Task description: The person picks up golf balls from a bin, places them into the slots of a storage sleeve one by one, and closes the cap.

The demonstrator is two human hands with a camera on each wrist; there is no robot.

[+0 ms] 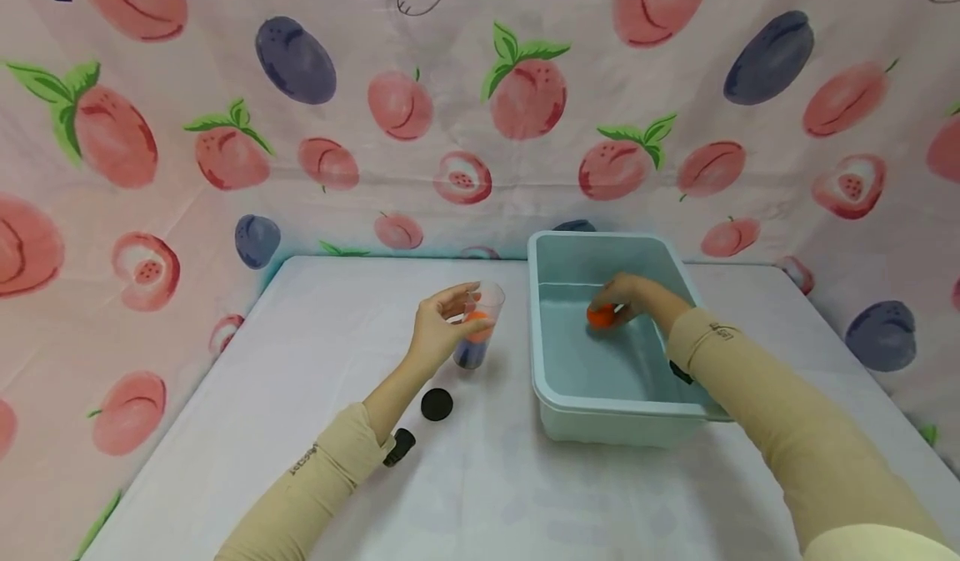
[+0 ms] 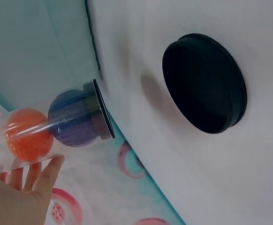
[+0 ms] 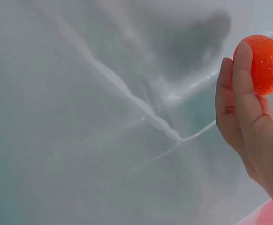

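Note:
My left hand (image 1: pixel 435 332) grips a clear plastic tube (image 1: pixel 491 296), held up off the table with its top leaning away to the right. Inside, an orange golf ball (image 2: pixel 29 135) sits over a dark blue ball (image 2: pixel 73 118), and a black cap (image 2: pixel 100 110) covers the lower end. Below the tube a loose round black lid (image 1: pixel 437 404) lies hollow side up on the table. My right hand (image 1: pixel 636 293) reaches down into a light blue-green bin (image 1: pixel 615 405) and pinches another orange golf ball (image 3: pixel 269 65) between fingertips and thumb.
The bin stands on the right half of a white-covered table (image 1: pixel 300 361), its walls rising round the right hand. A fruit-print curtain (image 1: pixel 465 111) hangs behind the table and along both sides. Black wrist devices (image 1: pixel 400 447) sit by the sleeves.

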